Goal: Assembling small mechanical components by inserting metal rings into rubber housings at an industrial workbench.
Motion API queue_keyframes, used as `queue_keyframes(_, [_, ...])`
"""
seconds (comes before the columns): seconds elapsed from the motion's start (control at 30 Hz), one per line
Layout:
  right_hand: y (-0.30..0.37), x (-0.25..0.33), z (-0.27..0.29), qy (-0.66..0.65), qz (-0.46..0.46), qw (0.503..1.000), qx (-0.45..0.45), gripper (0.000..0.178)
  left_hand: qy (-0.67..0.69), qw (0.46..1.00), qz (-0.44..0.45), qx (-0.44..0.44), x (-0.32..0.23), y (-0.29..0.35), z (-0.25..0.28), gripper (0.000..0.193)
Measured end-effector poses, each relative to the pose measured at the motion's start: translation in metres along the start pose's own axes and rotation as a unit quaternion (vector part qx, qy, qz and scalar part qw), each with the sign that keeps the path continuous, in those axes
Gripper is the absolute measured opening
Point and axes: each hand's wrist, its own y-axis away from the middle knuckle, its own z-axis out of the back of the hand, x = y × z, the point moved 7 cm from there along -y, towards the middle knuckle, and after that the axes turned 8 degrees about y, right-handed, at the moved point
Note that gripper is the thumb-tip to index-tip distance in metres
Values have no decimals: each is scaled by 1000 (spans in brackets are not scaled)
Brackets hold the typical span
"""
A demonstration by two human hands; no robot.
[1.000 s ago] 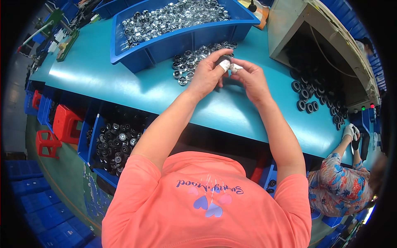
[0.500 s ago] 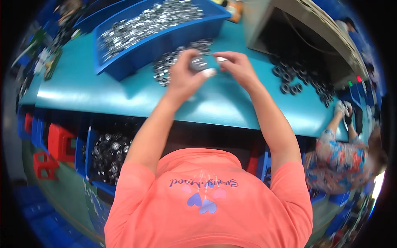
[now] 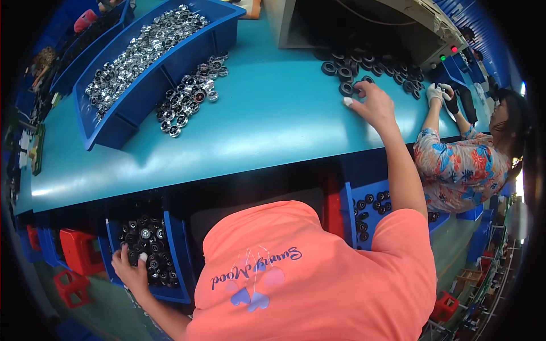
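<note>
My left hand (image 3: 132, 271), with a white cover on its thumb tip, is over the near edge of a blue bin (image 3: 178, 256) under the table. Its thumb and fingers are spread beside black wheels with pale centres (image 3: 149, 236); nothing shows in its grasp. On the tabletop, my right hand (image 3: 375, 105) reaches to the near side of a pile of black rings (image 3: 345, 74). Its thumb, also white-tipped, stands apart from the fingers. The fingertips are at a ring, and I cannot tell whether they touch it.
A long blue bin (image 3: 122, 74) of shiny metal hubs stands at the far left, with loose hubs (image 3: 187, 94) beside it. Behind the rings is a beige machine housing (image 3: 287, 25). A co-worker in a floral top (image 3: 455, 165) works at the right. Another blue bin (image 3: 348, 213) holds black wheels underneath.
My hands have parted from around a round metal piece. The left went down to the under-table bin, the right went to the rings. The view has turned.
</note>
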Motion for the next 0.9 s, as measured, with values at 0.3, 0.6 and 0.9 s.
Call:
queue_keyframes(0.3, [-9, 141, 9, -273, 182, 944, -31, 45, 618, 769, -122, 109, -276, -146, -33, 35])
queue_keyframes(0.6, [-33, 245, 16, -529, 224, 818, 41, 42, 830, 454, -37, 323, -417, -261, -122, 44])
queue_keyframes(0.9, [-48, 295, -58, -324, 228, 912, 107, 40, 889, 330, -27, 317, -391, -299, -146, 47])
